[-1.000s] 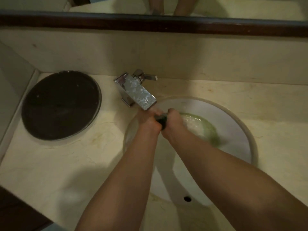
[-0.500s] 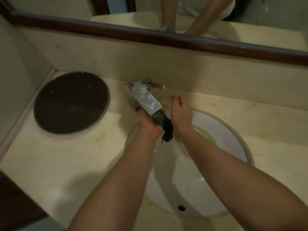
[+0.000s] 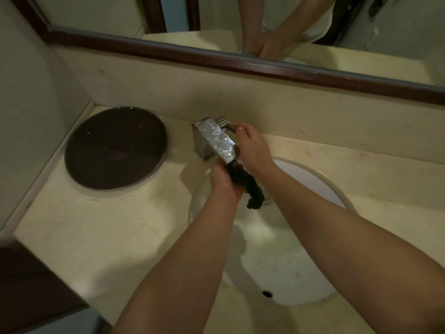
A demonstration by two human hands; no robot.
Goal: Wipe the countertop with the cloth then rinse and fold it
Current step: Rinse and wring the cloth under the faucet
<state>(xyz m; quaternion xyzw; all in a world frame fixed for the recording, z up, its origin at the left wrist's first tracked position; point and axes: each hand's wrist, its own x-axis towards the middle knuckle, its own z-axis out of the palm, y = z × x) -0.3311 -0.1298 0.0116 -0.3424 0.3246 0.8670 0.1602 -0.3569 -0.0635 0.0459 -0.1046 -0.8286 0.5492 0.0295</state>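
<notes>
The dark wet cloth (image 3: 248, 186) hangs bunched over the white sink basin (image 3: 320, 186), just below the chrome faucet spout (image 3: 216, 141). My left hand (image 3: 224, 182) is closed around the cloth's upper end. My right hand (image 3: 252, 148) reaches to the right of the spout, fingertips on the faucet handle (image 3: 227, 124). The cream marble countertop (image 3: 96, 227) surrounds the basin.
A round dark lid or plate (image 3: 115, 148) lies on the counter at the left, close to the corner wall. A mirror with a dark wooden frame (image 3: 240, 61) runs along the back above the backsplash. The basin's overflow hole (image 3: 266, 294) shows near the front.
My right hand let go of the cloth and rose past the spout to the faucet handle. The left hand keeps the cloth under the spout. The camera tilted upward.
</notes>
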